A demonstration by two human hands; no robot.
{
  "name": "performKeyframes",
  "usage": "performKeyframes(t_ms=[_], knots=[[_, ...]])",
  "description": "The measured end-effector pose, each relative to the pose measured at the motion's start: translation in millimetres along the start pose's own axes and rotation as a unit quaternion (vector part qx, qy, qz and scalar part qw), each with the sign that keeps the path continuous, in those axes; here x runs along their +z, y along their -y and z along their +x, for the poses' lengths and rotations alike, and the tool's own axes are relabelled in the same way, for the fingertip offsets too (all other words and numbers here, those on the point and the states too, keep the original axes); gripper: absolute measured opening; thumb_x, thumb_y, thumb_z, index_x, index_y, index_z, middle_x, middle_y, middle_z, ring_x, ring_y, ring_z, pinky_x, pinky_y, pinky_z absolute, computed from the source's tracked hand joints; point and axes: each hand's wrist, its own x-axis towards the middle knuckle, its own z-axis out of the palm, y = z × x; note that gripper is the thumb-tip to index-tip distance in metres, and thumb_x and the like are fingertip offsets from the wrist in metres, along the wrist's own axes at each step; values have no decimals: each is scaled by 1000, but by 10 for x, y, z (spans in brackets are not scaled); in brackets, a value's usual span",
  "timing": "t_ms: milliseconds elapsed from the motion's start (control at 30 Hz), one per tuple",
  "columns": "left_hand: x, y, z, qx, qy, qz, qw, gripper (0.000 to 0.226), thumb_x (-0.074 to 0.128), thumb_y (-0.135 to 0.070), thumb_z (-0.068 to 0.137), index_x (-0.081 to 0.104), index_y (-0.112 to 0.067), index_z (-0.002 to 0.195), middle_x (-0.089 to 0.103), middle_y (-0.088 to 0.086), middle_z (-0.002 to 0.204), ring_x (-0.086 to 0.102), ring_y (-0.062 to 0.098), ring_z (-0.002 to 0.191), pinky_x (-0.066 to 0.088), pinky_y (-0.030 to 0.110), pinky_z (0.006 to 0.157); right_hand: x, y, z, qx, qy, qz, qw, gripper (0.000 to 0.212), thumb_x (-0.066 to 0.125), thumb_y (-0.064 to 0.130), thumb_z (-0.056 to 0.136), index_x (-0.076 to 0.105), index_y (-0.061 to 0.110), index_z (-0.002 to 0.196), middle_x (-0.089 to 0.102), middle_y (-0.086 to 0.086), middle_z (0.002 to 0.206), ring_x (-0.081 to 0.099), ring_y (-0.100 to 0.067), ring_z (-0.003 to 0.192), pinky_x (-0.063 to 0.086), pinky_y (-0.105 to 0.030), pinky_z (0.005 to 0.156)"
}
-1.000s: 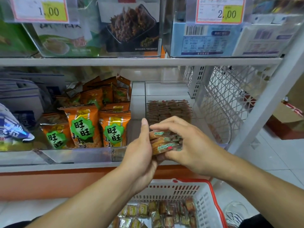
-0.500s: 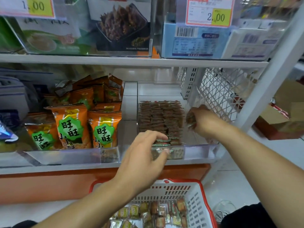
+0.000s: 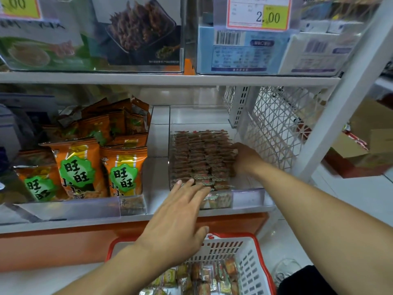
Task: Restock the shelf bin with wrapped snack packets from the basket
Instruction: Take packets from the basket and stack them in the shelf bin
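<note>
- While the packets [image 3: 202, 156] are lying in tight brown rows inside the clear bin [image 3: 248, 189] on the lower shelf [image 3: 136, 218], both hands are reaching into that bin.
- Left hand [image 3: 178, 222] is stretching forward with its fingers straight and spread, the fingertips [image 3: 189, 184] lying on the nearest packets at the bin's front left; this grip is pinching nothing.
- Right hand [image 3: 244, 158] is resting against the right edge of the rows, fingers pointing left toward the stack; whether its grip is holding a packet I cannot tell, since the fingers are hiding behind the back of the hand.
- More wrapped packets, green and brown, are lying loose in the basket [image 3: 244, 262], a white one with a red rim, sitting below the shelf and near the left wrist.
- Orange bags [image 3: 123, 173] with green labels are standing just left of the bin, behind a clear front strip.
- White mesh [image 3: 276, 124] is closing the shelf's right side, just beyond the right hand.
- On the upper shelf, boxes are sitting behind a price tag [image 3: 258, 12] reading 2.00.
</note>
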Motion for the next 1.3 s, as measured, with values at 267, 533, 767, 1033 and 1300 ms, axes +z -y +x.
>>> performKeyframes(t_ms=[267,533,767,1033,1300], knots=[[0,31,1,6,2,6,1000,85,57,-43,91,9,-35,161,19,-15,166,1,5,155,-18,20,118,60,60,11,-37,12,-12,999,54,69,13,88,51,18,139,62,-9,132,61,-31,117,50,-33,95],[-92,15,-66,52,-88,-50,994,61,63,-34,94,42,-30,151,40,-13,156,18,4,153,14,26,127,-167,304,-256,-88,-121,-32,988,50,59,-6,89,55,14,135,63,-8,131,62,-25,118,51,-34,101],[610,203,-570,32,109,-47,992,32,57,-39,91,62,-28,121,65,-7,122,57,14,114,49,36,98,587,305,-1397,-582,-161,3,797,18,58,-3,77,66,13,84,61,-3,81,55,-24,76,44,-31,64],[1789,939,-1550,-172,401,32,899,56,59,-36,96,47,-17,147,40,7,151,41,24,138,42,40,114,2319,-1145,-1629,-79,298,-235,922,76,70,13,85,34,22,151,32,-9,159,31,-33,146,30,-45,118],[2585,968,-1530,-325,306,-116,887,85,78,-37,80,35,-32,154,38,1,154,37,25,140,31,40,122,3112,-1333,-1572,-115,310,-210,920,88,62,-5,80,28,31,154,29,-5,157,34,-28,143,48,-40,102]])
